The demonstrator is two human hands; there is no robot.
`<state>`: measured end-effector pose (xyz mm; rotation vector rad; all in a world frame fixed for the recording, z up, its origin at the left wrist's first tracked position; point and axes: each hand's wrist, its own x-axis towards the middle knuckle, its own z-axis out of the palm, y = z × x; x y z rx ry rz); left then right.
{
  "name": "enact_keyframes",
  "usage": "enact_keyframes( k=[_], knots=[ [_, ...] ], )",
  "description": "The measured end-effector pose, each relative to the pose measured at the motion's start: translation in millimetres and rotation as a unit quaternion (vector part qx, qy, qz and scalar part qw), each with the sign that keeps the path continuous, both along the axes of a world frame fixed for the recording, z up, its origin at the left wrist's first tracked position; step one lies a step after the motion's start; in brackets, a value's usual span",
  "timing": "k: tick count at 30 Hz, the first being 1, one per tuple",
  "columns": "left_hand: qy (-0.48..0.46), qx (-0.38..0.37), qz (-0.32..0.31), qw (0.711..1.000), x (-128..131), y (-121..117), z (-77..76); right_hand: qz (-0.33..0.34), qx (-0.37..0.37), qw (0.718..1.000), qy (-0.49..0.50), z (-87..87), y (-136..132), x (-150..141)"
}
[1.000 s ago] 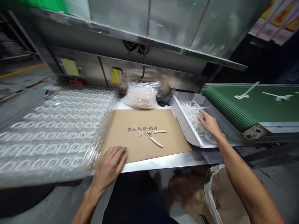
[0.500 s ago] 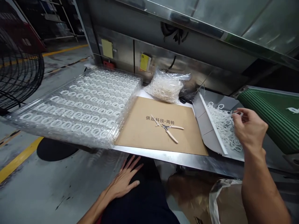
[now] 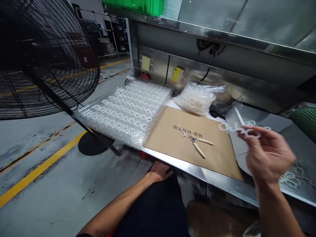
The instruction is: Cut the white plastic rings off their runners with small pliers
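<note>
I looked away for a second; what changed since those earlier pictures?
The right hand has risen out of the white tray, pinching a white plastic ring piece up in the air. The left hand has gone from the cardboard sheet down onto the thigh. The pliers and bag of rings stayed put.

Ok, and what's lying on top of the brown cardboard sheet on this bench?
A small pair of pale-handled pliers lies on the brown cardboard sheet, just below its printed Chinese line. The part of the sheet under the pliers is covered, and whatever lies beneath the sheet cannot be seen.
</note>
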<state>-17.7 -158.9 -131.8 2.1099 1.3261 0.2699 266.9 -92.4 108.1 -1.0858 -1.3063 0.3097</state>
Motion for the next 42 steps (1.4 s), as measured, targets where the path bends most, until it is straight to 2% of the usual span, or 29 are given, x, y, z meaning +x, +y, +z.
enact_keyframes(
  k=[2,4,5,6,7,9,11,13,15,18,24,30,35,42],
  knots=[
    [-0.018,-0.003,-0.027,0.999,10,-21,24.5,0.104,-0.061,0.991,0.054,-14.4,-5,-23],
    [-0.072,-0.004,-0.087,0.994,12,-44,58.9,0.174,-0.115,0.975,0.080,-29.5,-9,-38],
    [-0.117,0.001,-0.116,0.986,9,-51,78.2,0.198,-0.133,0.967,0.092,-36.3,-11,-43],
    [-0.212,0.026,-0.120,0.969,5,-55,97.6,0.218,-0.147,0.959,0.105,-42.2,-13,-47],
    [-0.290,0.074,-0.100,0.949,-1,-55,115.7,0.233,-0.158,0.952,0.118,-46.9,-15,-51],
    [-0.382,0.139,0.027,0.913,-10,-43,143.8,0.265,-0.177,0.936,0.147,-53.2,-21,-57],
    [-0.438,0.162,0.149,0.872,-14,-23,157.8,0.294,-0.195,0.920,0.170,-56.3,-26,-63],
    [-0.470,0.142,0.191,0.850,-12,-4,160.0,0.320,-0.213,0.905,0.184,-58.0,-29,-67],
    [-0.476,0.119,0.185,0.851,-7,9,156.8,0.338,-0.232,0.891,0.195,-59.4,-28,-68],
    [-0.477,0.112,0.190,0.851,3,18,152.1,0.354,-0.258,0.875,0.207,-60.9,-22,-66],
    [-0.522,0.117,0.225,0.814,7,31,143.4,0.410,-0.284,0.847,0.182,-66.1,2,-57],
    [-0.509,0.087,0.268,0.814,8,37,131.8,0.376,-0.316,0.856,0.162,-82.5,17,-54],
    [-0.522,0.048,0.286,0.802,13,41,124.4,0.369,-0.355,0.841,0.175,-91.7,19,-48],
    [-0.496,0.068,0.292,0.815,12,42,119.7,0.369,-0.371,0.828,0.201,-96.9,19,-46]
  ],
)
